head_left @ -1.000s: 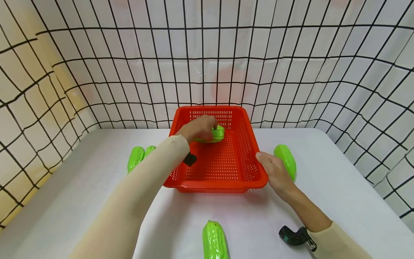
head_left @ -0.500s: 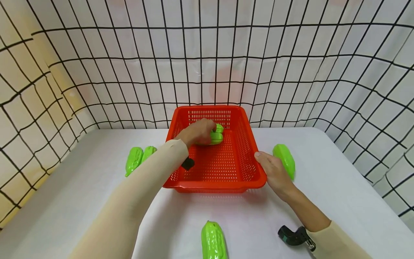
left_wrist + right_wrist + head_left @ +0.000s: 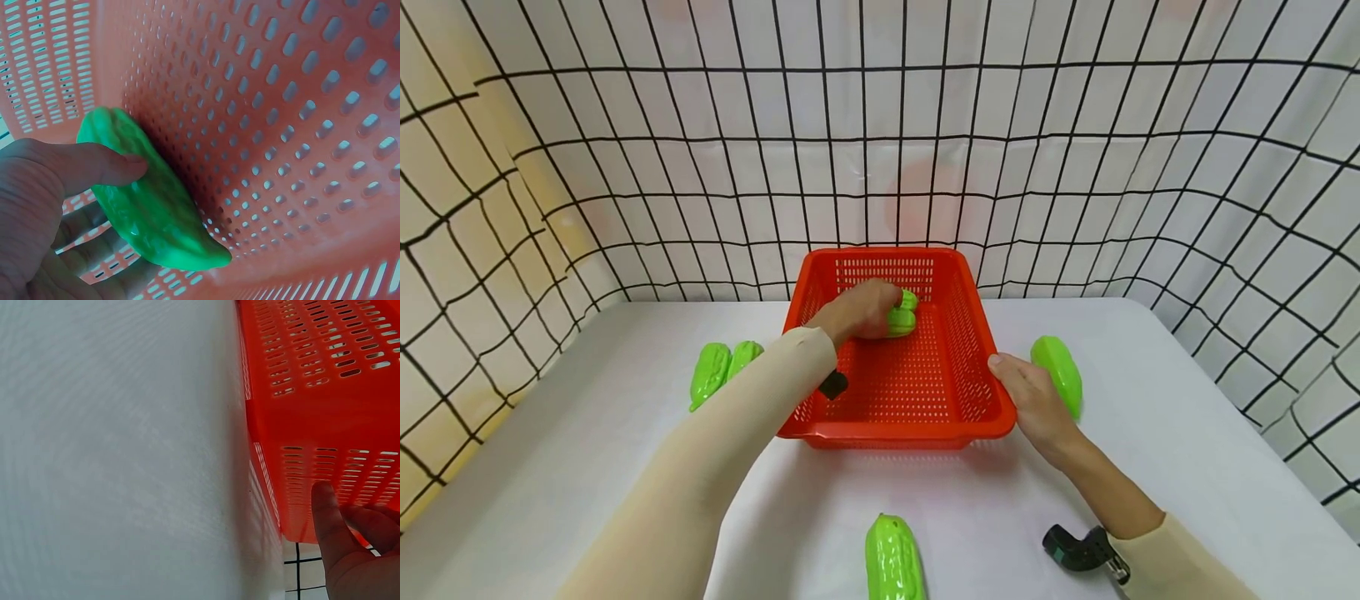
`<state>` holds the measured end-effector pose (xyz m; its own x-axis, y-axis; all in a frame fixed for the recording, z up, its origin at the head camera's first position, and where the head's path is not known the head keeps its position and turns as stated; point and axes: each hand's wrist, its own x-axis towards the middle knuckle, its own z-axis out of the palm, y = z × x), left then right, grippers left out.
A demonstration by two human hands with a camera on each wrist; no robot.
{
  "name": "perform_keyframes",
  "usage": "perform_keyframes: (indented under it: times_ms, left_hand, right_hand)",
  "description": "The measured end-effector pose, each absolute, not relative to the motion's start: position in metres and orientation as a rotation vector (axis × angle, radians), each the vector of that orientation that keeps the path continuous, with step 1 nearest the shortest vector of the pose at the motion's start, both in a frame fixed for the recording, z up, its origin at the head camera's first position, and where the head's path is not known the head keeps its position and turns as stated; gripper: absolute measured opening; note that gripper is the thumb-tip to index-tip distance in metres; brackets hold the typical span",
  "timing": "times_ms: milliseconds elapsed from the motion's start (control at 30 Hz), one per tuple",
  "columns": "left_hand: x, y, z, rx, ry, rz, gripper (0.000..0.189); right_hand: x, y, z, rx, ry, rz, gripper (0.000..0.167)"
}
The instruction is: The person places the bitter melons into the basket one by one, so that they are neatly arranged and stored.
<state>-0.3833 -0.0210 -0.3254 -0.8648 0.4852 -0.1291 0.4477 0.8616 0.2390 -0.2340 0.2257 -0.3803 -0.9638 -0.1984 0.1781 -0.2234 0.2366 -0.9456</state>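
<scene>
My left hand (image 3: 868, 308) is inside the red plastic basket (image 3: 917, 430), toward its back left. It holds a glossy, ridged green bitter gourd (image 3: 156, 194), with the thumb on top and the other fingers reaching underneath. Beyond that hand, the head view shows two green ends, one at the back (image 3: 909, 300) and one nearer (image 3: 901, 322); which one is held I cannot tell. My right hand (image 3: 1033, 400) grips the basket's right rim. In the right wrist view, fingers (image 3: 326, 506) of the right hand lie against the perforated outer wall.
Outside the basket, one green gourd (image 3: 1057, 375) lies beside my right hand and another (image 3: 893, 558) near the front. Two more (image 3: 710, 375) lie on the left, partly behind my left sleeve. Black grid netting (image 3: 865, 137) surrounds the white table (image 3: 1150, 417).
Inside the basket, my left hand has come slightly nearer and lower. A second green end now shows behind the nearer one. My right hand keeps its place on the rim.
</scene>
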Motion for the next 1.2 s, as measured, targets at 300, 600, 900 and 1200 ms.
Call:
perform_keyframes:
  times_ms: [300,600,900,1200]
  left_hand:
    - [-0.381,-0.02,-0.326,0.764,2.853,0.243,0.037]
    - [-0.378,-0.03,-0.31,0.805,2.849,0.331,0.065]
    - [-0.372,-0.057,-0.277,0.86,2.9,0.422,0.062]
    - [-0.353,-0.1,-0.257,0.833,2.985,0.513,0.059]
  right_hand:
    - [-0.232,0.224,-0.382,0.411,-2.46,1.887,0.05]
    - [-0.233,0.225,-0.381,0.421,-2.469,1.869,0.05]
    - [-0.234,0.225,-0.382,0.421,-2.469,1.859,0.049]
    - [-0.235,0.226,-0.38,0.403,-2.466,1.864,0.049]
